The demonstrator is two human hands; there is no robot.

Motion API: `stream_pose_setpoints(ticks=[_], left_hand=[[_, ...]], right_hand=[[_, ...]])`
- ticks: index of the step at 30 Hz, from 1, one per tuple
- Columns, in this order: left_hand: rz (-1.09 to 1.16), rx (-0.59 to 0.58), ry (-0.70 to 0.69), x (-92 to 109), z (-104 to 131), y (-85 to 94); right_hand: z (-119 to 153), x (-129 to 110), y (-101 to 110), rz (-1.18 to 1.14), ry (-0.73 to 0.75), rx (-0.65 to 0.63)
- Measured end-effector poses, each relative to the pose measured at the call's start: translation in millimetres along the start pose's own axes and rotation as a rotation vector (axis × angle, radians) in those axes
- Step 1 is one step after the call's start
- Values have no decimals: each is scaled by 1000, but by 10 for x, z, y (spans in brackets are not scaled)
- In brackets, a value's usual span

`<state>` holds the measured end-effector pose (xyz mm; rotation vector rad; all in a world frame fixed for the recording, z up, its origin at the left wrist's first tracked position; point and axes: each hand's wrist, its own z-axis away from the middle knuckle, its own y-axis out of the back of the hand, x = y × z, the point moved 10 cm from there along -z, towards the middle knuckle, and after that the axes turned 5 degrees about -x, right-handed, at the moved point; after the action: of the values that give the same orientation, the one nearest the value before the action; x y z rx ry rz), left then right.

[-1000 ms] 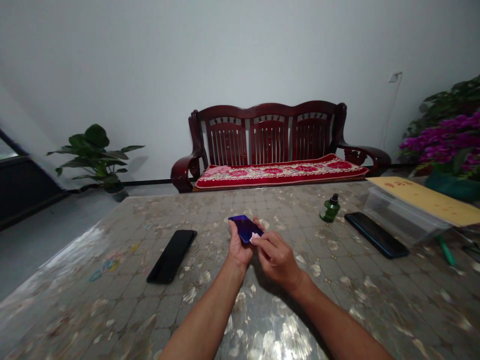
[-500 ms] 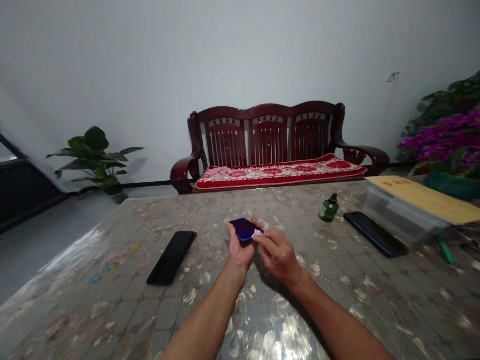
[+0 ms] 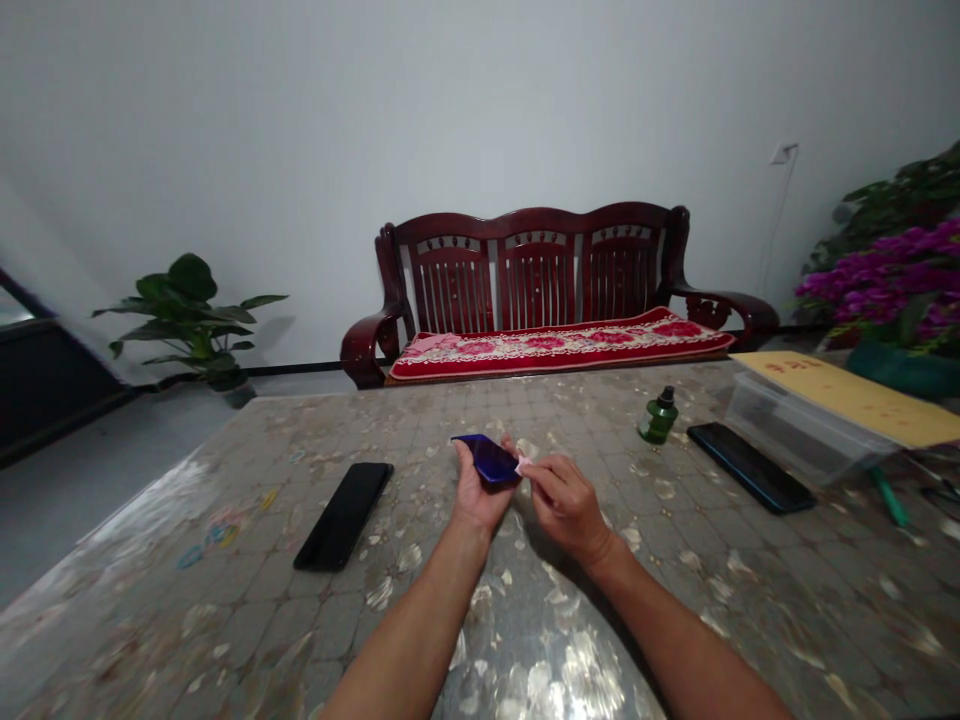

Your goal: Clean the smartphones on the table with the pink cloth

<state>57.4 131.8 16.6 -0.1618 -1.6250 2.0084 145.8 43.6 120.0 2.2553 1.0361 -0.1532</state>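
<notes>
A shiny blue-purple phone [image 3: 489, 460] rests tilted in my left hand [image 3: 478, 497], whose thumb lies along the left edge and whose fingers show at the far right edge. My right hand [image 3: 564, 500] is closed, pinching a small pink cloth [image 3: 523, 466] at the phone's right edge. A black phone [image 3: 343, 516] lies on the patterned table [image 3: 420, 620] to the left. Another dark phone [image 3: 750, 468] lies on the right, near a small green bottle [image 3: 658, 416] with a black top.
On the right stands a clear plastic box [image 3: 810, 425] under a yellow envelope [image 3: 855, 395], beside a green item [image 3: 889, 497]. Coloured rings [image 3: 191, 556] lie on the left. Beyond the table is a wooden bench [image 3: 536, 270]; purple flowers [image 3: 892, 275] are at right.
My right hand and the pink cloth have moved slightly right, from the phone's lower right surface to its edge. The held phone has tilted and shifted a little.
</notes>
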Motion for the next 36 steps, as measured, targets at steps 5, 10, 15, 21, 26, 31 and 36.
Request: stream_pose_setpoints(ticks=[5,10,15,21,26,31,36], left_hand=[[-355,89,-62,158,8,90],[-829,65,-292,413,57,-100],[-1416,125,-505,536,115,-311],[-2076,293,-377,302,134,-256],[-2144,306,-417,212,136,-243],[-2075,297,-416,210,94,-179],[-2050,327,-408,214,98,-138]], right_hand=[[68,552,174,-84,-292,173],[243,1104,245,-205,-578,306],[485,1545,241,-431,-864,445],[532,1672,-68,-924,-1032,459],[437,1658,-229,-1097,-1043,359],[432,1616,-405,-1079,-1064,259],[432,1554,-580,-1078,-1091,208]])
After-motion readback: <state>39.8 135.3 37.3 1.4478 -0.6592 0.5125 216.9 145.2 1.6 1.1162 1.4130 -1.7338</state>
